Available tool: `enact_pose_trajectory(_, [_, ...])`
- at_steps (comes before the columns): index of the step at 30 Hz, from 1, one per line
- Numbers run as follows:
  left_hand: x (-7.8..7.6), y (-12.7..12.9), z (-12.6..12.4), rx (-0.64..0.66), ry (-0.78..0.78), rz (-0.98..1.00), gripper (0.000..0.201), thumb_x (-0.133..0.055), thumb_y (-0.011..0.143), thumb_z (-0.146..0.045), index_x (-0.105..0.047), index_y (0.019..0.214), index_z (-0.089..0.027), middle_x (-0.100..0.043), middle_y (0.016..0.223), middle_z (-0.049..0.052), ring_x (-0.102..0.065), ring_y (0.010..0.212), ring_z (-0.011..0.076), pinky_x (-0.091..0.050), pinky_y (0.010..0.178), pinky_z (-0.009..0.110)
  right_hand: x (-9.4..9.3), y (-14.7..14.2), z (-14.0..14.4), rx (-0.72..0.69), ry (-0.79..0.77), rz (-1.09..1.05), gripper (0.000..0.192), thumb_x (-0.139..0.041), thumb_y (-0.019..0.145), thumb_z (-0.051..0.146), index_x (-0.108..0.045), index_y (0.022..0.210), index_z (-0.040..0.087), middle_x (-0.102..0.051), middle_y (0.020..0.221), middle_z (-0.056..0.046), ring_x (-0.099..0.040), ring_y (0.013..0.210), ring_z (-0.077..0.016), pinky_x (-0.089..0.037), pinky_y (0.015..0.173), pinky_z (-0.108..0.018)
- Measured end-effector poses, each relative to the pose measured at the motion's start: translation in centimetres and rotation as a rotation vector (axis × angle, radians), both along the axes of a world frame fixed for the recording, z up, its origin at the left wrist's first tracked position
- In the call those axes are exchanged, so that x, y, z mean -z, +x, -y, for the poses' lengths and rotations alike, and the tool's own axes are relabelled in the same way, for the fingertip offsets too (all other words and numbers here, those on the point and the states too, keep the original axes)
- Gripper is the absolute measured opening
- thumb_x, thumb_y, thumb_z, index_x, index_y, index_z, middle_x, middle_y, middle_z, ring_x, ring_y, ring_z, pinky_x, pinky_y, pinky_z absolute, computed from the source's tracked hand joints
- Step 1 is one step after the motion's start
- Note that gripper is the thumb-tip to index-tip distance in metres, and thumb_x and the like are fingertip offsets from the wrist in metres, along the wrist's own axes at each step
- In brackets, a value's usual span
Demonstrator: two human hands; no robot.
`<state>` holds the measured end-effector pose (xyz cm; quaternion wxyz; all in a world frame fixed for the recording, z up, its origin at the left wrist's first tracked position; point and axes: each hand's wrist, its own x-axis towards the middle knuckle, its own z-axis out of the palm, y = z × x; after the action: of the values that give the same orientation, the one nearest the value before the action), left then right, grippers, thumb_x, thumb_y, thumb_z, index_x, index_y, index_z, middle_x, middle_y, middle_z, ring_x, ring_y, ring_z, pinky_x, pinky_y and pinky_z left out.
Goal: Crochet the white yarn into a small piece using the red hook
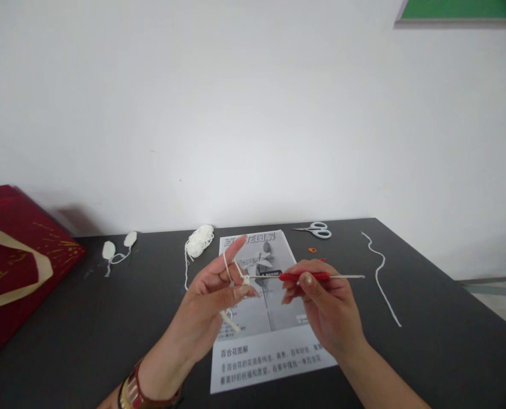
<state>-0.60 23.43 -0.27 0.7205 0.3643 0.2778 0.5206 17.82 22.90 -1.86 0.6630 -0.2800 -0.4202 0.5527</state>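
Note:
My right hand grips a crochet hook by its red handle, with the metal shaft pointing left. The hook's tip meets a small piece of white crochet work, which my left hand pinches between thumb and finger. White yarn loops over the raised index finger of that hand. Below the left fingers hangs a short white crocheted strip or tail. Both hands are above a printed sheet with a flower picture and Chinese text.
Behind my left hand lies a white yarn ball. Scissors and an orange stitch marker lie at the back. A loose white cord is on the right, two white crocheted pieces on the left, beside a red gift bag.

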Motion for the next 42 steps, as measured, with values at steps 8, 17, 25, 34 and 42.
enact_pose_trajectory(8, [-0.1,-0.2,-0.2,0.04,0.013,0.021,0.061,-0.069,0.071,-0.006,-0.055,0.128,-0.023,-0.059,0.073,-0.002,-0.06,0.069,0.0115,-0.044,0.068,0.023,-0.3,0.2,-0.2,0.009,0.002,-0.01,0.007,-0.072,0.076,0.027,-0.074,0.076,0.021,-0.071,0.072,-0.002,-0.063,0.051,-0.0121,-0.051,0.05,-0.024])
enact_pose_trajectory(17, [-0.1,-0.7,-0.5,0.109,0.002,0.062,0.063,-0.072,0.066,-0.006,-0.058,0.126,-0.02,-0.06,0.072,-0.001,-0.058,0.065,0.0123,-0.043,0.064,0.025,-0.6,1.1,-0.3,-0.009,0.114,0.097,0.007,-0.071,0.077,0.027,-0.075,0.077,0.021,-0.067,0.07,-0.003,-0.063,0.055,-0.0145,-0.05,0.05,-0.027])
enact_pose_trajectory(25, [-0.2,-0.8,-0.7,0.181,-0.031,0.105,0.059,-0.07,0.065,-0.004,-0.061,0.122,-0.016,-0.059,0.068,-0.001,-0.057,0.062,0.013,-0.043,0.061,0.026,-0.9,1.6,-0.4,-0.05,0.147,0.121,0.007,-0.071,0.076,0.029,-0.075,0.077,0.022,-0.067,0.069,-0.004,-0.061,0.057,-0.0162,-0.049,0.05,-0.029])
enact_pose_trajectory(34, [0.2,-1.1,-0.8,0.196,0.041,-0.062,0.046,-0.074,0.066,-0.011,-0.07,0.11,-0.023,-0.058,0.069,-0.001,-0.058,0.062,0.0133,-0.044,0.061,0.026,-0.9,1.3,-1.0,-0.148,-0.121,-0.062,0.016,-0.075,0.072,0.032,-0.071,0.068,0.017,-0.065,0.057,-0.001,-0.056,0.044,-0.0101,-0.05,0.042,-0.02])
enact_pose_trajectory(42, [1.5,0.3,-0.7,0.003,0.202,-0.36,0.04,-0.071,0.075,-0.018,-0.068,0.113,-0.03,-0.064,0.081,0.001,-0.059,0.082,0.0172,-0.043,0.083,0.033,0.4,-0.3,-1.5,-0.267,-0.463,-0.274,0.019,-0.077,0.07,0.029,-0.07,0.072,0.012,-0.063,0.055,0.002,-0.053,0.042,-0.0038,-0.051,0.043,-0.012])
